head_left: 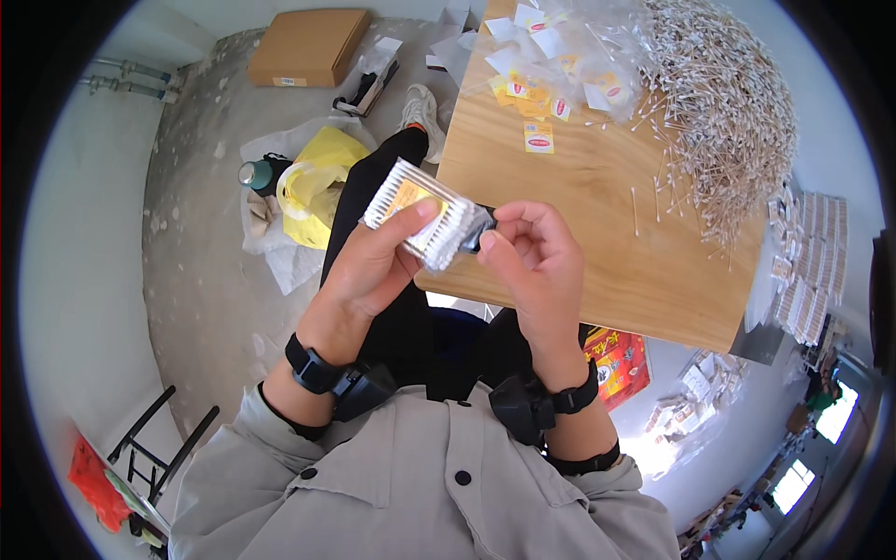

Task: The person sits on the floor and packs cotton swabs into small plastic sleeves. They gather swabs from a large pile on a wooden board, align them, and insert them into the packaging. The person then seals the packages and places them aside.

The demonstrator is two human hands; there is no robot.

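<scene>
My left hand [378,257] grips a clear pack of cotton swabs [439,233] with a yellow label card inside, thumb on its face. White swab tips line both ends of the pack. At its right end, my right hand [541,266] pinches the loose clear plastic flap [479,227] between thumb and fingertips. Both hands are held above my lap, beside the table's near left corner. On the wooden table [579,224], a big heap of loose cotton swabs [728,112] lies at the far right, with a few strays [636,211] beside it.
Clear plastic bags [607,37] and yellow-and-white label cards [539,137] lie at the table's far side. Stacked swab packs [821,243] stand past its right edge. A cardboard box [308,47], a yellow bag [322,177] and a bottle [255,175] are on the floor, left.
</scene>
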